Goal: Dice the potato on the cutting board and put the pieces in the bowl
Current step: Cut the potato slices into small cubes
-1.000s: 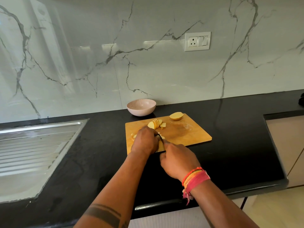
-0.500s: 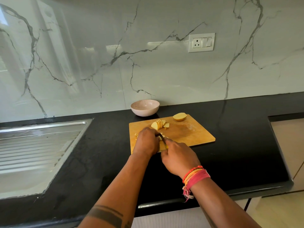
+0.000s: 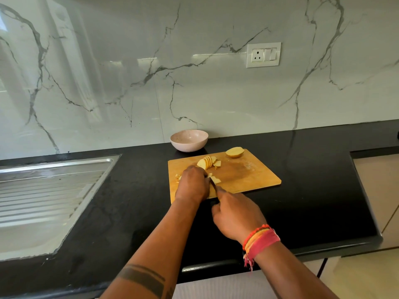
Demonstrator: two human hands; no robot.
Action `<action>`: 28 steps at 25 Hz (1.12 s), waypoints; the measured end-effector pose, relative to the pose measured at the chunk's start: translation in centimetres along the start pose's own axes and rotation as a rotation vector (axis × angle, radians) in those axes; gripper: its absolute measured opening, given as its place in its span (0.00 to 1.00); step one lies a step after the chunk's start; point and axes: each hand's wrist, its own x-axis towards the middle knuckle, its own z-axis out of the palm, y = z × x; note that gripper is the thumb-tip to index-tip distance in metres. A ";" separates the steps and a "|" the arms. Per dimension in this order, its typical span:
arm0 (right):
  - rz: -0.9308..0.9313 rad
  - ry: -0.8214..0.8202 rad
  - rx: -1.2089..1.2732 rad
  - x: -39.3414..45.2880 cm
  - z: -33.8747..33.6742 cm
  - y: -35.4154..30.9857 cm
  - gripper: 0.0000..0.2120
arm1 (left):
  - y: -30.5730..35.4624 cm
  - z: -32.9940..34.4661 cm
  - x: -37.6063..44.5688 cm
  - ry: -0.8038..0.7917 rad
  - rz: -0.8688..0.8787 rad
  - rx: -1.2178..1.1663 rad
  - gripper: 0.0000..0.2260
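- The potato is in several lots on the cutting board: a fanned stack of slices mid-board, an uncut half at the far edge, and small cut pieces beside the left hand.
- Over the last second little has shifted: the slices and half lie where they did, and both hands work at the same near-left spot.
- The left hand covers the piece being cut, fingers curled down over it; what they pinch is hidden.
- The right hand grips the knife, its fingers closed round the handle, blade close against the left hand.
- The bowl behind the board on the black tabletop looks empty, so dicing seems far from done.
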 end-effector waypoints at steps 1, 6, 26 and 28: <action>-0.002 0.014 0.000 -0.8 0.0 0.1 0.25 | -0.1 0.0 0.0 0.010 -0.003 -0.005 0.09; 0.031 0.067 0.095 -1.4 -0.7 0.4 0.27 | 0.0 -0.5 -0.5 0.005 -0.021 -0.055 0.12; 0.060 -0.087 0.066 3.5 0.7 -3.0 0.23 | -1.4 -1.5 -0.7 0.214 -0.077 -0.181 0.12; 0.024 -0.091 0.100 3.8 0.8 -3.2 0.22 | -1.9 -1.9 -0.8 0.258 -0.108 -0.220 0.12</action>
